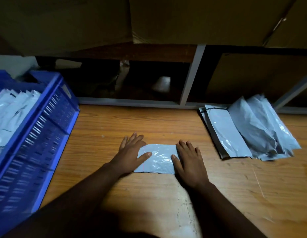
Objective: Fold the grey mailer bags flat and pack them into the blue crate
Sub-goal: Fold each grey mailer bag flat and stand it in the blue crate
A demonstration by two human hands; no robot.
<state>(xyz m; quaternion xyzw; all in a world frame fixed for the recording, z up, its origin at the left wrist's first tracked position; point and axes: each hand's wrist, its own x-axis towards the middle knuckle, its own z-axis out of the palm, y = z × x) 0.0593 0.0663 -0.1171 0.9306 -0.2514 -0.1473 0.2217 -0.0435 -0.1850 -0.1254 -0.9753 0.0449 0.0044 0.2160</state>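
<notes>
A folded grey mailer bag (157,158) is pressed flat on the wooden table (166,121), near the middle of its front part, and everything else is placed here relative to it. The left hand (132,152) is laid on the bag's left end with straight, spread fingers, the thumb resting on the plastic; nothing is gripped. The right hand (188,160) is laid on the bag's right end in the same flat way, fingers extended and nothing clasped. To the left of the bag, well apart, a blue crate (46,127) is seen at the table's edge, with folded mailer bags (10,110) packed inside. To the right of the bag and a little farther back, a loose pile of unfolded grey mailers (249,129) is spread on the table. Behind the bag, beyond the table's far edge, a dark shelf with a grey metal frame (192,74) is seen, and above it brown cardboard boxes (192,18) are stacked.
</notes>
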